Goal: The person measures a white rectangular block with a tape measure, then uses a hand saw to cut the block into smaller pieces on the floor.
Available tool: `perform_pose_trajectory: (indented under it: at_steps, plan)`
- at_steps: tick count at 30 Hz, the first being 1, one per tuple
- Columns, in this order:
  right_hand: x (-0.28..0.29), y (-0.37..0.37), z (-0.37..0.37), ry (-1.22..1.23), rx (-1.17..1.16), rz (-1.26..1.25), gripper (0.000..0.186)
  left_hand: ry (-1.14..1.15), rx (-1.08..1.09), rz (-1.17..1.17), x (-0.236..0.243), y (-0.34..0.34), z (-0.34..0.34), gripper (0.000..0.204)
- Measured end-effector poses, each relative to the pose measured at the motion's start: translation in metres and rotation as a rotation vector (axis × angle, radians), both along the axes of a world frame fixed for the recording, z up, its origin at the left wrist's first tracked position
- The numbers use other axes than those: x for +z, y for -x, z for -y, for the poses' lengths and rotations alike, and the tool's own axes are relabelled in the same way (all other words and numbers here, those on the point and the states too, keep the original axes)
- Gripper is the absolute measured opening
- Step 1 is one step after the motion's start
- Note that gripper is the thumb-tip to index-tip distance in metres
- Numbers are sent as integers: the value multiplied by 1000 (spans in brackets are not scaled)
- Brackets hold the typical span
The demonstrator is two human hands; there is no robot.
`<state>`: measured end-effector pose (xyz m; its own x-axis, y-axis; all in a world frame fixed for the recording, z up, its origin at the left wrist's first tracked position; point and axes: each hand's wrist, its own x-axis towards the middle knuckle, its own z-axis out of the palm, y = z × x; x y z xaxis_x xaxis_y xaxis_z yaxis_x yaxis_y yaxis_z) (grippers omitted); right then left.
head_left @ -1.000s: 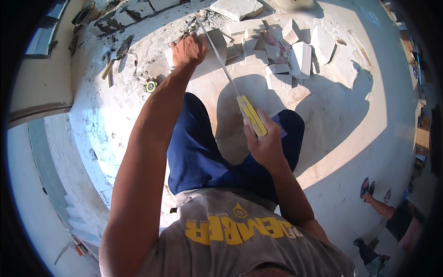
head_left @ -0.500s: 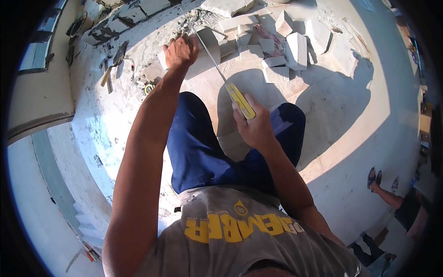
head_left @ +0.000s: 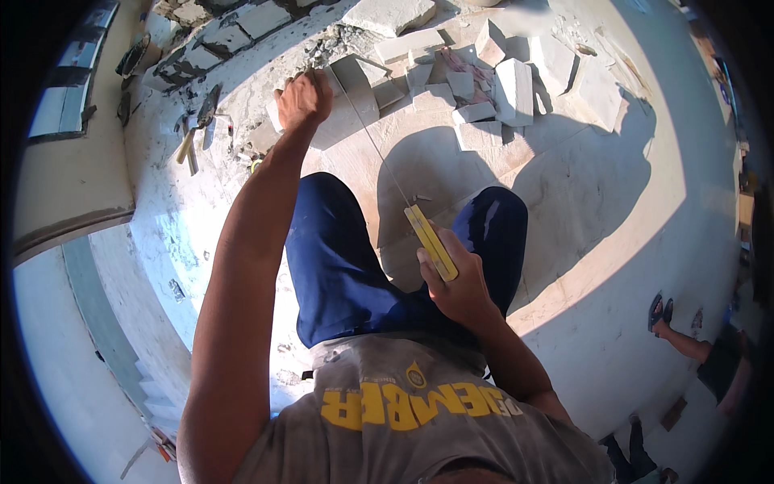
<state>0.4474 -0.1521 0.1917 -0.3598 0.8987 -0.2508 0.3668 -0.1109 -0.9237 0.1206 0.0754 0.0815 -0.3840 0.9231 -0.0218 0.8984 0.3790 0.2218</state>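
My left hand [head_left: 303, 98] is closed over the far left part of a pale block [head_left: 347, 109], its fingertips partly hidden. In my right hand [head_left: 453, 273] is the yellow handle [head_left: 427, 234] of a hand saw, held low between my knees. Its long thin blade [head_left: 379, 153] runs forward to the block, beside my left hand. Left of the block lie a tape measure [head_left: 255, 166], partly behind my forearm, and a wooden-handled tool [head_left: 184, 145].
Cut white pieces and slabs [head_left: 512, 89] lie at the upper middle, with rubble [head_left: 326, 40]. A low block course [head_left: 226, 44] crosses the upper left. A window [head_left: 72, 73] is at left. Another person's leg [head_left: 681, 343] and more legs [head_left: 629, 460] show at lower right.
My right hand first went forward with the saw, then came back toward me, drawing the blade nearer. My left hand stays on the block; the view shifted slightly.
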Motion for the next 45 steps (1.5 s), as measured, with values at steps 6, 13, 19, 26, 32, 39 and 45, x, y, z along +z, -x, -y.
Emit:
perform_pose_trajectory:
  at_steps: [6,13,19,26,32,39,45]
  plan:
    - [-16,4,-10,-138,-40,-69,47,16,7,-47,-3,-2,5,46]
    - [-16,-9,11,-184,-61,-12,51,0,9,-49,-3,4,8,48]
    - [-32,0,10,-268,-64,-59,46,-63,-6,-38,-4,-1,7,49]
    - [-43,36,-21,-196,-66,-44,38,-104,-14,-23,-15,2,5,48]
    - [-35,20,-3,-241,-77,-80,32,-117,-4,-50,-11,14,5,47]
    - [-50,78,-94,-296,-29,60,22,-82,-42,-12,-6,0,-2,46]
    - [-11,17,10,-233,-33,8,40,-37,-20,-90,-10,23,-1,43]
